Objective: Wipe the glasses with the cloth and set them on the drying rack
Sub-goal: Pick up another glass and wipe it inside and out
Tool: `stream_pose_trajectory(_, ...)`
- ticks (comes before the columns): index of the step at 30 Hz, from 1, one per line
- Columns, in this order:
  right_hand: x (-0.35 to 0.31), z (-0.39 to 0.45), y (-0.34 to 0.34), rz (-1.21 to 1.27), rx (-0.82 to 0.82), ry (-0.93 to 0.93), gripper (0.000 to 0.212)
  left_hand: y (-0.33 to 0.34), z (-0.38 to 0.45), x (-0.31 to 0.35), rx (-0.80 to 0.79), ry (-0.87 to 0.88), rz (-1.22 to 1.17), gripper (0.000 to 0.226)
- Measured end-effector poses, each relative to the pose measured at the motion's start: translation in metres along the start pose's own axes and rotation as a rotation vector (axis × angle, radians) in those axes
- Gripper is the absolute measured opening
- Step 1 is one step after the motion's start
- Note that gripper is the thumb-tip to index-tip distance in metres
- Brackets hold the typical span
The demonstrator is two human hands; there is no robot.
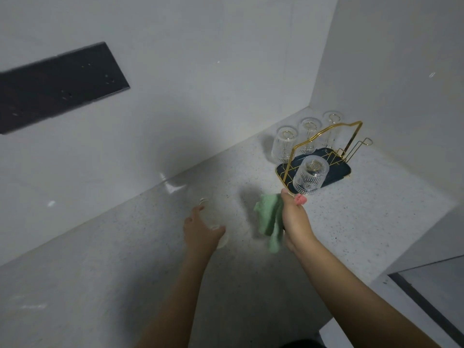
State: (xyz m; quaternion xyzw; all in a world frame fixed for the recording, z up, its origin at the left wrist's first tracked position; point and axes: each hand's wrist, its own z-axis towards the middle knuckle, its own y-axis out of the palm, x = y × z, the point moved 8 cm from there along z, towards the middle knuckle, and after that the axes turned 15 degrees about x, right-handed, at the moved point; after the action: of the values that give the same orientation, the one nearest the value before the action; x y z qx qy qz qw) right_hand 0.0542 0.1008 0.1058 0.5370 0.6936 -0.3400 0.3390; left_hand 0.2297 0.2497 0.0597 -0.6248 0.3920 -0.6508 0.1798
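Note:
A gold wire drying rack [356, 136] with a dark blue tray [337, 169] stands in the counter's far right corner. Three ribbed clear glasses [307, 135] hang upside down on its far pegs, and a fourth glass [310, 175] sits upside down on a near peg. My right hand [296, 219] grips a green cloth [268, 219] with a pink loop, just below that near glass. To the left, my left hand [200, 229] curls round a blurred clear glass [218, 232] low over the counter.
The speckled white counter [150, 272] meets white walls behind and to the right. A dark rectangular panel [55, 86] is set into the back wall. A dark-framed recess [426, 292] lies at the lower right beyond the counter's edge.

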Motion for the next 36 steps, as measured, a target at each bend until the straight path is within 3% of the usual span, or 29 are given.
stream_pose_trajectory(4,-0.018,-0.015,-0.009,-0.042,-0.063,-0.159,0.056,-0.006,-0.03,0.036,-0.148,-0.016,-0.352,0.079)
stream_pose_trajectory(7,-0.033,-0.043,0.0,-0.167,-0.235,-0.38,0.048,-0.008,-0.045,0.066,-0.248,-0.111,-0.701,0.075)
stream_pose_trajectory(10,-0.039,-0.066,0.001,-0.182,-0.364,-0.589,0.06,-0.009,-0.056,0.089,-0.258,-0.235,-1.013,0.076)
stream_pose_trajectory(12,-0.04,-0.069,-0.003,-0.141,-0.39,-0.563,0.057,-0.008,-0.066,0.097,-0.243,-0.294,-1.141,0.077)
stream_pose_trajectory(16,-0.05,-0.074,-0.011,-0.132,-0.342,-0.615,0.054,0.002,-0.096,0.116,-0.316,-0.215,-1.066,0.068)
stream_pose_trajectory(20,-0.045,-0.087,-0.015,-0.19,-0.333,-0.823,0.076,-0.004,-0.1,0.127,-0.357,-0.081,-0.997,0.042)
stream_pose_trajectory(24,-0.03,-0.105,-0.017,-0.283,-0.306,-1.025,0.066,-0.017,-0.097,0.129,-0.325,-0.041,-0.955,0.06)
stream_pose_trajectory(26,-0.039,-0.102,-0.021,-0.185,-0.304,-0.9,0.062,-0.023,-0.105,0.135,-0.327,-0.006,-0.96,0.054)
stream_pose_trajectory(29,-0.048,-0.079,-0.031,-0.037,-0.22,-0.482,0.052,-0.026,-0.118,0.142,-0.357,-0.004,-0.981,0.046)
stream_pose_trajectory(30,-0.049,-0.08,-0.032,-0.025,-0.206,-0.445,0.05,-0.029,-0.117,0.142,-0.338,-0.005,-0.989,0.05)
stream_pose_trajectory(34,-0.056,-0.132,-0.019,-0.104,-0.238,-0.946,0.054,-0.039,-0.103,0.135,-0.286,-0.05,-1.05,0.07)
stream_pose_trajectory(36,-0.052,-0.128,-0.019,-0.107,-0.21,-0.966,0.056,-0.04,-0.103,0.136,-0.323,-0.019,-1.063,0.065)
